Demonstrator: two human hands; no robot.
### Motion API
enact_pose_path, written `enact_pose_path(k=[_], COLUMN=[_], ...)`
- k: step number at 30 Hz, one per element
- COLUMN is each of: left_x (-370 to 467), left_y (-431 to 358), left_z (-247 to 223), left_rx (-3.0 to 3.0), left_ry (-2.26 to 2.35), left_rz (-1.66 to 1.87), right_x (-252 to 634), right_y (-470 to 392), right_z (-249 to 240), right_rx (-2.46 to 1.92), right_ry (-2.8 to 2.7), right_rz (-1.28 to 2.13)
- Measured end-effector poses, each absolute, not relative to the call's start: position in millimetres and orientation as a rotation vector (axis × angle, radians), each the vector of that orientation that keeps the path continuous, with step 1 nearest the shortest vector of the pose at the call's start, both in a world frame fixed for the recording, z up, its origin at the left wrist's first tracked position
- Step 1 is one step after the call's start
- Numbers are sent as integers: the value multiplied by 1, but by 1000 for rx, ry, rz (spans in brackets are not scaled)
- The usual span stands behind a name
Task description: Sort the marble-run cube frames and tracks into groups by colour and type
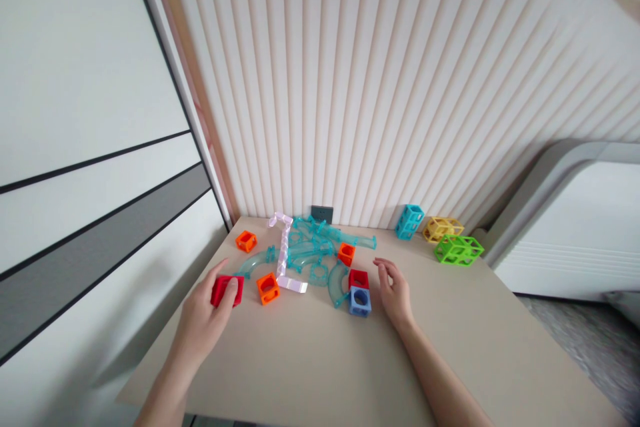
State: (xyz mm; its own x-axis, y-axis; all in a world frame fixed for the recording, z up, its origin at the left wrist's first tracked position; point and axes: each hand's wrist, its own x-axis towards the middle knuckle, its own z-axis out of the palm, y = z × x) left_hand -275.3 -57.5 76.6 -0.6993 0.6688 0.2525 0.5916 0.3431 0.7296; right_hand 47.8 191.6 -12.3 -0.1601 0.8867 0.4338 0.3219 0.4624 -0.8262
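red block (221, 287) is gripped in left hand (201, 315), pinched between thumb and fingers, at the left side of the table (310, 353). whether it is lifted or rested on the tabletop cannot be told from this angle.

right hand (395, 293) is held loosely opened, fingers partly curled, just right of a second red block (359, 275) and a blue block (360, 303). those two are seen touching, blue nearer the viewer; whether they are locked together cannot be told.

near orange block (269, 288) is placed just right of the gripped one. far-left orange block (246, 241) is set farther back, third orange block (346, 253) behind the second red one.

clear teal track pieces (313, 247) are heaped mid-table, with a bent lilac strip (283, 247) laid along their left side. teal frame (409, 221), yellow frame (442, 228) and green frame (459, 250) are grouped at back right.
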Motion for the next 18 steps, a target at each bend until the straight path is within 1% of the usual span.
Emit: enact_pose_path(k=[3,5,9,12,15,18], left_x=[-258,-239,-204,-189,-181,-177], left_y=[-35,-14,31,58,77,87], left_z=[103,123,160,177,182,180], left_rx=[832,605,214,125,149,288], left_ry=[1875,1440,896,749,715,665], left_rz=[1818,1952,1906,1829,1744,1730], right_x=[42,33,-2,-30,-50,-60], right_y=[181,168,135,119,117,130], right_z=[10,35,98,136,153,153], right_rx=[-893,-792,-615,-584,-613,-662], right_ry=[-1624,-1640,-1798,-1907,-1919,-1786], right_rz=[596,564,639,732,819,866])
